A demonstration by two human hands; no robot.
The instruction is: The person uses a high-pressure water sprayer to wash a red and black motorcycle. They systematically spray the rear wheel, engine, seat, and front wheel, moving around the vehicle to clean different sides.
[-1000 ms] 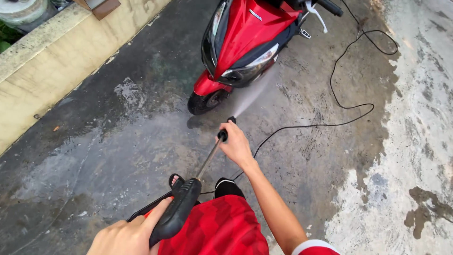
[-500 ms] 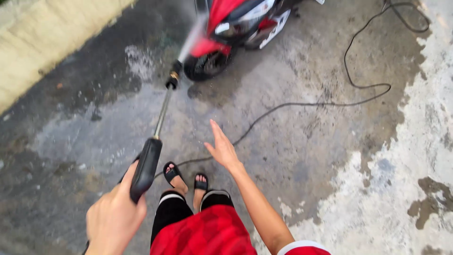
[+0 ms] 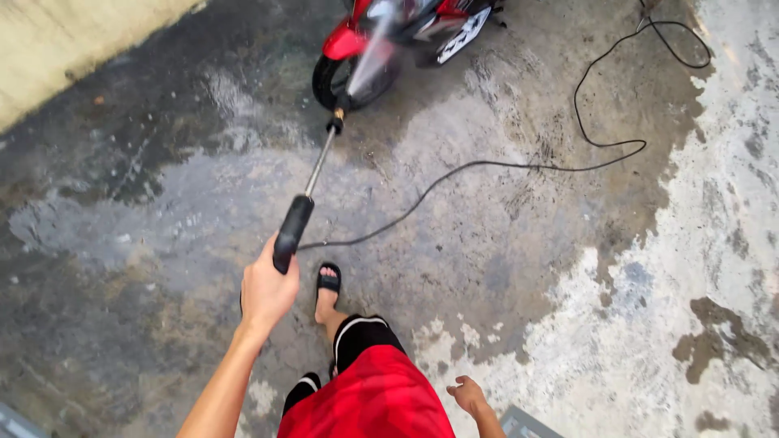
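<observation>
Your left hand (image 3: 266,292) grips the spray wand (image 3: 304,199), its nozzle spraying the red scooter (image 3: 398,36) ahead. Your right hand (image 3: 469,396) hangs loosely open, holding nothing. Wet concrete floor (image 3: 519,268) carries a black hose (image 3: 519,166); a pale wall (image 3: 73,40) stands left.

Wet grey concrete floor (image 3: 519,268) spreads all around me, dark and puddled on one side, pale and patchy with dark stains (image 3: 718,345) on the other. A pale yellow wall (image 3: 73,40) runs along the far corner. My foot sits in a black sandal (image 3: 328,280), below it my black shorts (image 3: 361,337) and red shirt (image 3: 369,401).
</observation>
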